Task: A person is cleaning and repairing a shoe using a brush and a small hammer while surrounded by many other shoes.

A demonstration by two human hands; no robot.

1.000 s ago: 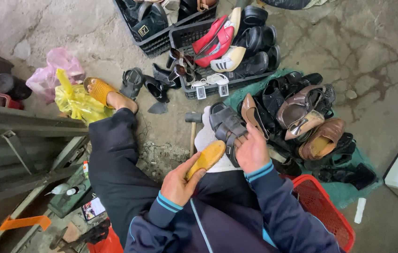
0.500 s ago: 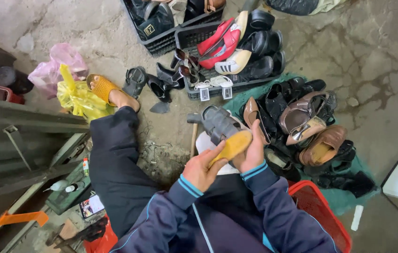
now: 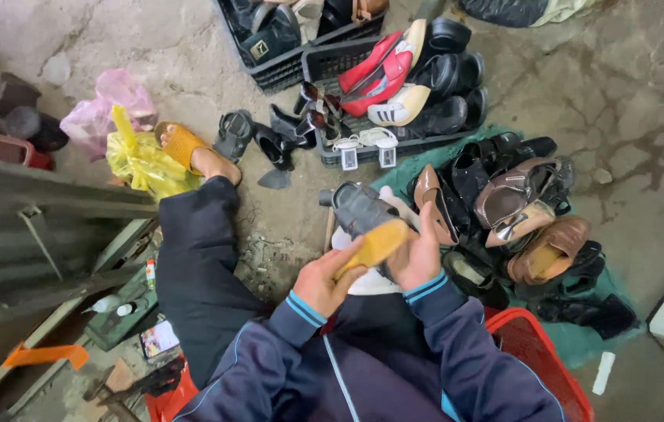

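The floor (image 3: 621, 101) was cracked grey concrete, strewn with footwear. Black plastic crates (image 3: 332, 74) at the top held red, white and black shoes, and a heap of brown and black shoes (image 3: 527, 211) lay on a green cloth (image 3: 582, 344) to the right. A yellow plastic bag (image 3: 141, 160) and a pink bag (image 3: 105, 109) sat at the left, beside the person's foot in an orange sandal (image 3: 180, 144). A red basket (image 3: 543, 352) stood by the right knee.

The person sat with one leg stretched out, both forearms drawn together over the lap. The left hand (image 3: 324, 281) was closed around a yellow brush (image 3: 375, 244), pressing it against a grey shoe (image 3: 359, 209). The right hand (image 3: 418, 254) gripped that shoe from the side, fingers curled, holding it just above the lap.
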